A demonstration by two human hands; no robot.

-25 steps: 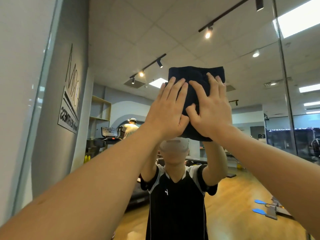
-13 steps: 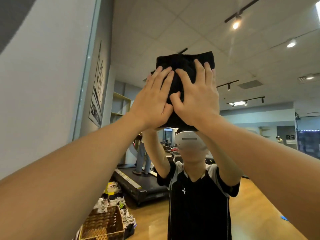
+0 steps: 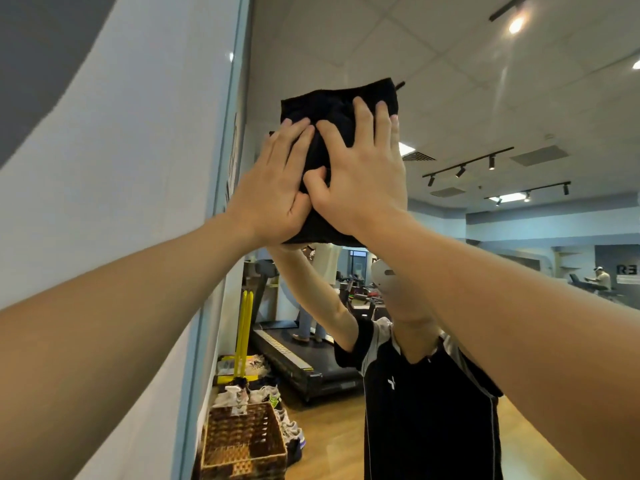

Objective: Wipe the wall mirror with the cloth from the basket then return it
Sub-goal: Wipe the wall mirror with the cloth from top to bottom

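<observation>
A folded black cloth (image 3: pixel 332 105) lies flat against the wall mirror (image 3: pixel 450 109), high up near the mirror's left edge. My left hand (image 3: pixel 273 188) presses on the cloth's lower left with straight fingers. My right hand (image 3: pixel 363 171) presses on its middle and right, fingers spread and flat, thumb beside my left hand. The mirror shows my own reflection with raised arms below the cloth. A woven wicker basket (image 3: pixel 242 441) shows at the bottom, low by the mirror's left edge.
A white and grey wall (image 3: pixel 104 168) runs along the left of the mirror frame (image 3: pixel 221 202). Reflected in the mirror are a treadmill (image 3: pixel 304 362) with a person on it, yellow poles (image 3: pixel 244 327), several shoes by the basket and a wooden floor.
Both hands have slid the cloth leftwards across the mirror towards its left edge. The view has turned left and down, bringing the basket further into sight.
</observation>
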